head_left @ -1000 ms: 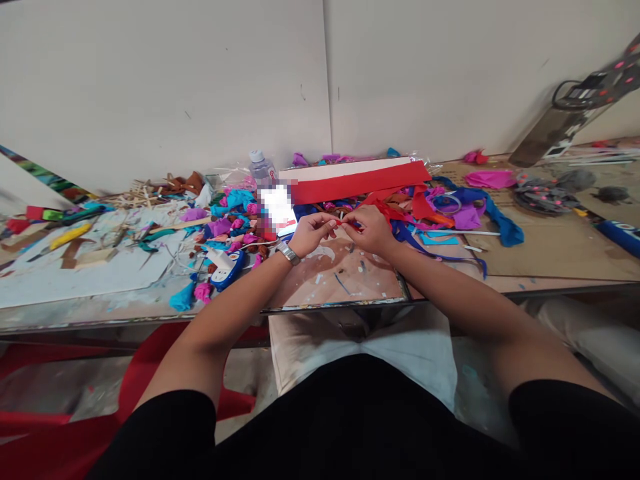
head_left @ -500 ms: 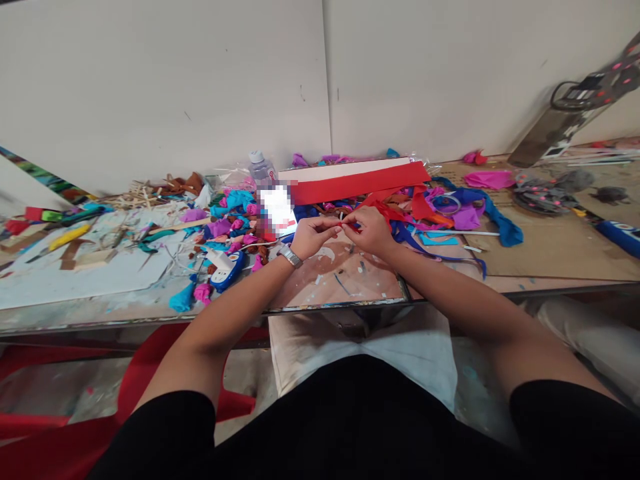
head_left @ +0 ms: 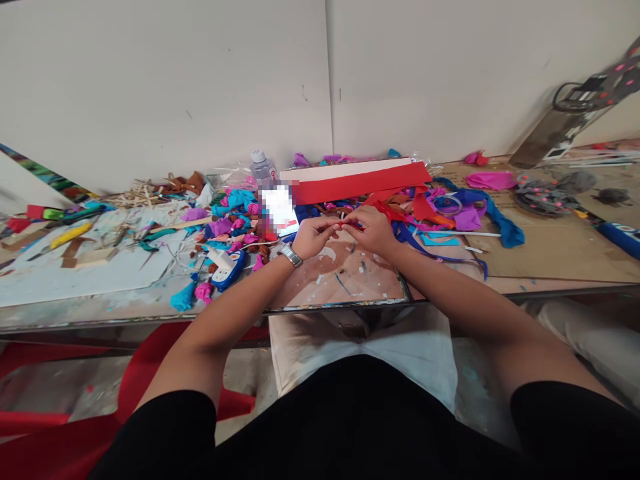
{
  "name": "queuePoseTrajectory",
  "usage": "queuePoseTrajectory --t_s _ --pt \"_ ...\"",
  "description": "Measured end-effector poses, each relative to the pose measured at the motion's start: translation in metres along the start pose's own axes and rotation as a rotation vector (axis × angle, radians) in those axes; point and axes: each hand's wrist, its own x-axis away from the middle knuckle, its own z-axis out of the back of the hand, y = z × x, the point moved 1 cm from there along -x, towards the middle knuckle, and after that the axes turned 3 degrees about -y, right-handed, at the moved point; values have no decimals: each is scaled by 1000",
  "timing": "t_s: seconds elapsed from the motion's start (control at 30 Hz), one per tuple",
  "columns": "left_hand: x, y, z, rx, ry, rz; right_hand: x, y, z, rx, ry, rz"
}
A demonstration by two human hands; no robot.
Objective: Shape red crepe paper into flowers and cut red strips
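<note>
Red and small, a crumpled scrap [head_left: 341, 227] sits pinched between my two hands, over the bare front part of the table [head_left: 350, 287]. My left hand [head_left: 314, 237] grips one side with its fingers drawn close together, and my right hand [head_left: 373, 230] holds the other side just as narrowly; the scrap is mostly hidden, so I cannot tell whether it is folded or twisted. A pale tip [head_left: 342, 215] shows just beyond it, perhaps a separate thing. For work this fine I judge a light, even pinch best, since hard pulling could tear so slight a piece. Level hands should help too, with the long red strip [head_left: 363, 187] and loose red pieces [head_left: 393, 210] lying behind them
</note>
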Motion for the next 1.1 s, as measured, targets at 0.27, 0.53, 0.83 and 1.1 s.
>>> queuePoseTrajectory --t_s 0.27,0.53,0.83,1.1 --pt "0 -5 -1 4 -22 -31 -1 -3 1 -48 11 6" --pt "-1 0 -1 18 -45 -37 0 2 -2 -22 25 47" --pt "-1 4 -2 2 -31 25 1 2 -3 -9 66 90" --pt "-1 2 -3 34 -1 56 0 -2 0 -10 24 38"
